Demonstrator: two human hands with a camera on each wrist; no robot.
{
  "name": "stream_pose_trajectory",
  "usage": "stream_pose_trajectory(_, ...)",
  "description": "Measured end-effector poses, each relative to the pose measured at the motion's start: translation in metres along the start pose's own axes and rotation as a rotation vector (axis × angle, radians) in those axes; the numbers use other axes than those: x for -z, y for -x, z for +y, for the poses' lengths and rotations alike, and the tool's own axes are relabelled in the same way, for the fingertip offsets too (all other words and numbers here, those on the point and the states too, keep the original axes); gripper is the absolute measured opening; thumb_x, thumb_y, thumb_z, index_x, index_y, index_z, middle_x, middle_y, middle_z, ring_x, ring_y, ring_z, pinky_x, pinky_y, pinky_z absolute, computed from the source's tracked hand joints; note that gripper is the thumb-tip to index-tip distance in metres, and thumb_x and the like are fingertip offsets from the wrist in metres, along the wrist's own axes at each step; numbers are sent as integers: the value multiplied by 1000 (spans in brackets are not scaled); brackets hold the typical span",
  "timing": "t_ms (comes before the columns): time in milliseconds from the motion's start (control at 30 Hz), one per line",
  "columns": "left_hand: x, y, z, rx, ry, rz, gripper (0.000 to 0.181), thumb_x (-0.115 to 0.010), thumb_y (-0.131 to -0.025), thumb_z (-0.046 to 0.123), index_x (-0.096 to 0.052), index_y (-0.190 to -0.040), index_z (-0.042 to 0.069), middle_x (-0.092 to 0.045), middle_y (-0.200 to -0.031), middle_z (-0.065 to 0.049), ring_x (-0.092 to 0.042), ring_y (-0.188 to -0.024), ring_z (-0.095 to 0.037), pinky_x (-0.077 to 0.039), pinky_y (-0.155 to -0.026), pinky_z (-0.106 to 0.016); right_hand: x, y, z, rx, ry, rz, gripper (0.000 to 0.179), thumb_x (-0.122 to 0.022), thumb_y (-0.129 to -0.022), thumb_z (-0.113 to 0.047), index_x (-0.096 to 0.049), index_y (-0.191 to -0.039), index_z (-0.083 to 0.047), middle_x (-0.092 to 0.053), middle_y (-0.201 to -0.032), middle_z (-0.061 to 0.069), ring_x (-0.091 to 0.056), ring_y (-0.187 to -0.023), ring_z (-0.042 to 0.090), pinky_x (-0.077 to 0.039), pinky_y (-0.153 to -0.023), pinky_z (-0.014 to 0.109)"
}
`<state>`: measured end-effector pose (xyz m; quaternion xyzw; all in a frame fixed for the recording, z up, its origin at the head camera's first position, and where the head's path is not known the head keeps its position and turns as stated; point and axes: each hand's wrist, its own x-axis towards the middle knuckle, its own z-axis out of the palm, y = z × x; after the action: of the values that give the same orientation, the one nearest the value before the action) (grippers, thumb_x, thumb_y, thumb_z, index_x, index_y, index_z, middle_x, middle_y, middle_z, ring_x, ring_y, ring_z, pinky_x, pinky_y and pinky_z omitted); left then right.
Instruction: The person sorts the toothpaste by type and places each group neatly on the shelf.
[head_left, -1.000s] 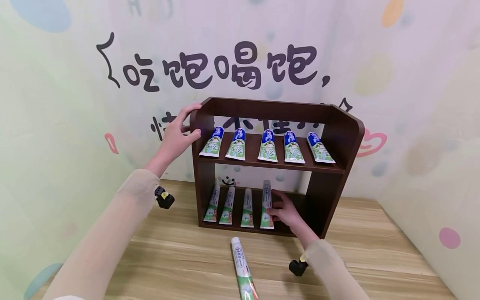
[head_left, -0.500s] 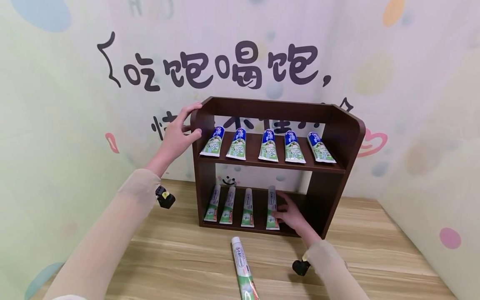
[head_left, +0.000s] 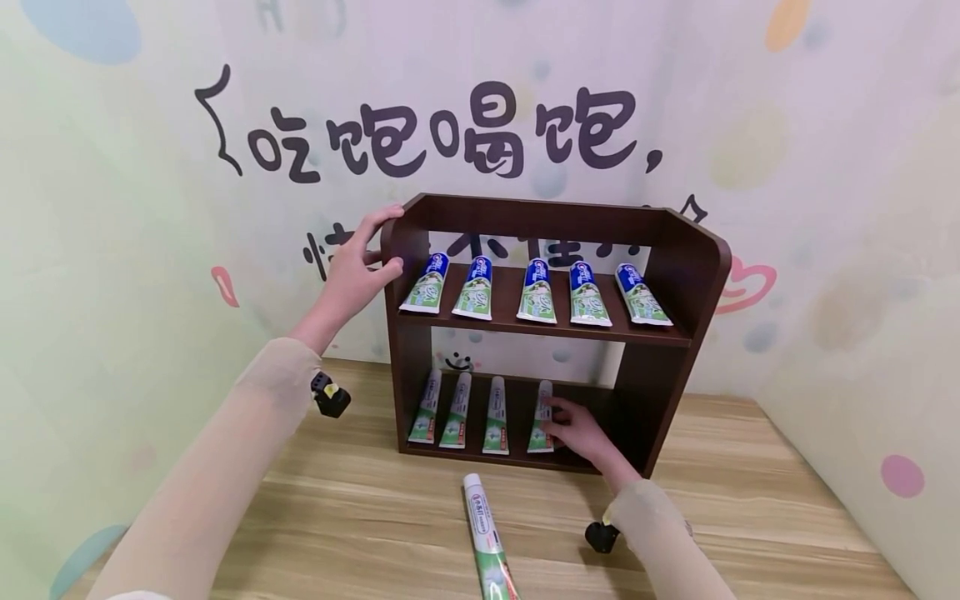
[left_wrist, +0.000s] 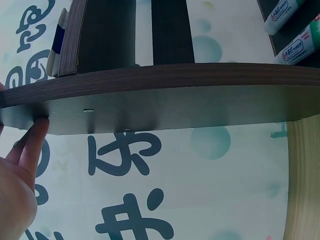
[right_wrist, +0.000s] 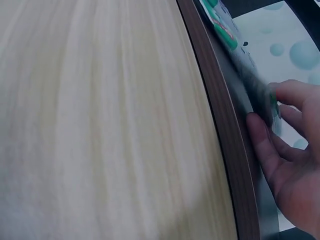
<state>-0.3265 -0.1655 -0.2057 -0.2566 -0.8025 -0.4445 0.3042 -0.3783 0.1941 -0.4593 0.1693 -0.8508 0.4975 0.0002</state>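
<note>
A dark brown two-tier shelf [head_left: 525,335] stands on the wooden table. My left hand [head_left: 356,271] holds its left side panel near the top; in the left wrist view, fingertips [left_wrist: 40,125] press the panel's outer face. Inside the lower tier, my right hand [head_left: 577,429] pinches a white-and-green toothpaste tube [head_left: 542,433] between thumb and fingers, cap end toward the back. The right wrist view has this tube [right_wrist: 250,75] blurred beside the fingers. To its left lie three similar tubes, the nearest being a toothpaste tube [head_left: 495,421]. The right hand partly covers the held tube.
On the upper tier, several blue-and-green toothpaste tubes [head_left: 536,296] lie in a row. Another white-and-green tube [head_left: 486,533] lies on the table [head_left: 352,517] in front of the shelf. A printed wall [head_left: 480,50] rises close behind.
My right hand has moved the tube slightly right, then lowered it onto the lower tier and set it farther back. The left hand has stayed on the shelf panel.
</note>
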Motion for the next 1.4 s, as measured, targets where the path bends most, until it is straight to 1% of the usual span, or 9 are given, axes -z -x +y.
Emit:
stream_pose_trajectory(100,-1,0,0,-5,5,2,56,-57,-90,-2,-44,-144,9,-42,-156,-8,-50,-136,-30,-54,-99,-51,0,0,-3,-27,2,-1,58,-66,-92,-21,-47,-143,0,-65,-111,25,-68,-79,16,-61,-66,35)
stream_pose_trajectory(200,-1,-1,0,-7,4,2,56,-57,-90,-2,-44,-144,9,-42,-156,-7,-51,-135,-30,-55,-99,-51,-1,-1,-4,-88,-12,-5,59,-66,-92,-19,-46,-145,-3,-64,-116,25,-68,-84,19,-62,-70,35)
stream_pose_trajectory(300,-1,-1,1,-10,3,2,56,-57,-90,-1,-44,-144,9,-42,-156,-8,-52,-133,-31,-54,-98,-51,-1,-2,-3,-118,-15,-14,60,-65,-93,-17,-44,-147,-4,-64,-117,24,-67,-86,17,-61,-72,34)
stream_pose_trajectory(467,-1,0,1,-8,-2,2,56,-56,-91,0,-44,-144,10,-42,-156,-7,-53,-133,-32,-54,-99,-52,1,1,-4,-100,-31,-49,63,-66,-92,-15,-42,-150,-6,-61,-121,23,-64,-90,16,-60,-75,33)
stream_pose_trajectory(700,0,0,-3,2,-11,1,56,-54,-92,4,-42,-146,11,-41,-158,-6,-52,-132,-36,-53,-99,-54,4,3,2,-36,-46,-104,67,-67,-91,-10,-38,-151,-6,-56,-123,25,-61,-96,19,-58,-82,42)
stream_pose_trajectory(867,1,2,2,5,2,1,55,-56,-91,0,-44,-144,9,-42,-156,-7,-53,-133,-32,-54,-100,-51,3,2,2,-38,-62,-96,67,-67,-91,-8,-38,-151,-6,-57,-121,25,-60,-95,19,-57,-78,34)
stream_pose_trajectory(1000,1,1,0,4,6,-2,56,-56,-91,0,-44,-144,9,-42,-157,-8,-54,-132,-33,-54,-99,-52,2,2,3,-43,-61,-92,68,-68,-90,-7,-38,-151,-6,-57,-120,24,-60,-94,18,-55,-75,29)
stream_pose_trajectory(1267,1,1,1,18,2,-8,56,-56,-91,0,-43,-145,10,-41,-157,-8,-58,-126,-38,-55,-97,-52,3,2,9,-41,-60,-78,66,-67,-88,-6,-40,-148,-1,-57,-119,25,-59,-90,16,-53,-70,27)
stream_pose_trajectory(1400,1,2,3,21,-6,-10,56,-56,-92,1,-43,-145,10,-40,-158,-7,-57,-128,-38,-54,-99,-52,3,4,7,-39,-68,-69,65,-67,-89,-6,-40,-148,0,-56,-118,25,-58,-90,17,-53,-71,28)
